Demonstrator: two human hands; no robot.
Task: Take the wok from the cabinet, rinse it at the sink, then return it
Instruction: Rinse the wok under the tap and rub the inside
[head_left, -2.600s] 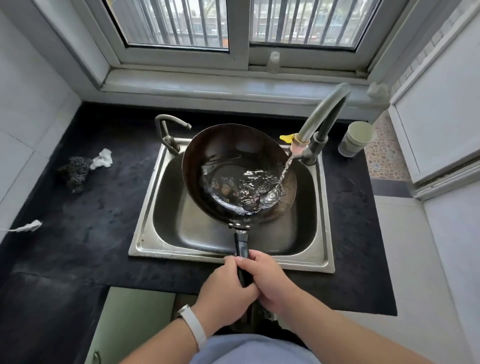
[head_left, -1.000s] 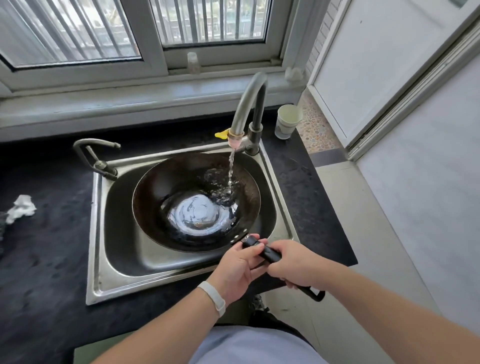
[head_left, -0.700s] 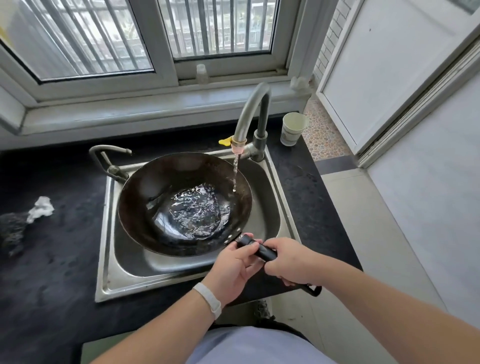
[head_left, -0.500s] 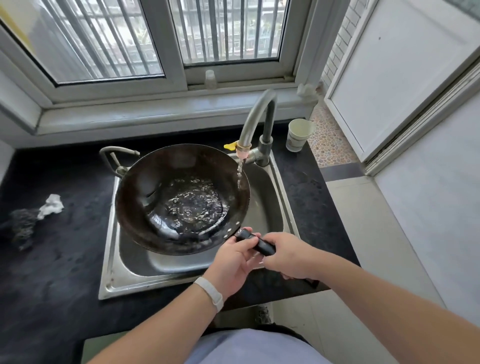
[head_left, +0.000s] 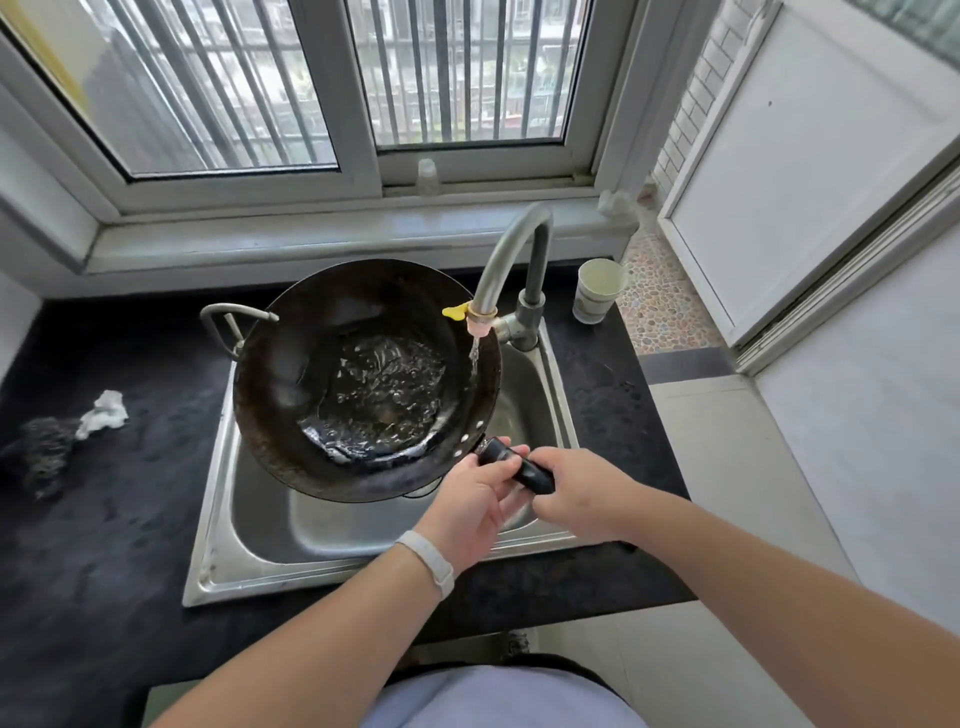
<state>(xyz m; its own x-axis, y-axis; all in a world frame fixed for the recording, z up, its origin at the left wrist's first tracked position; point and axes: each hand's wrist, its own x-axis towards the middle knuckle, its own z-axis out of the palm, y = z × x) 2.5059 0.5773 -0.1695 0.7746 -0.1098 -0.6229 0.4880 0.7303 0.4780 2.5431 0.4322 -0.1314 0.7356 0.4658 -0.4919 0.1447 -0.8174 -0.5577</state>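
The dark wok (head_left: 291, 374) hangs above the steel sink (head_left: 363, 530), tilted up toward the window, with water swirling in its bottom. Its black handle (head_left: 519, 465) points toward me. My left hand (head_left: 475, 501) grips the handle close to the pan, a white band on the wrist. My right hand (head_left: 584, 493) holds the handle farther back. A thin stream runs from the curved grey tap (head_left: 511, 260) and falls at the wok's right rim.
A paper cup (head_left: 597, 291) stands on the black counter (head_left: 104, 509) right of the tap. A second small tap (head_left: 228, 317) sits at the sink's left. A dark scrubber (head_left: 39, 457) and crumpled white paper (head_left: 104, 415) lie far left. Window above, white door right.
The wok has been lifted and tilted up toward the window, shifting left so the tap's stream now falls at its right rim. Both hands keep hold of the handle.
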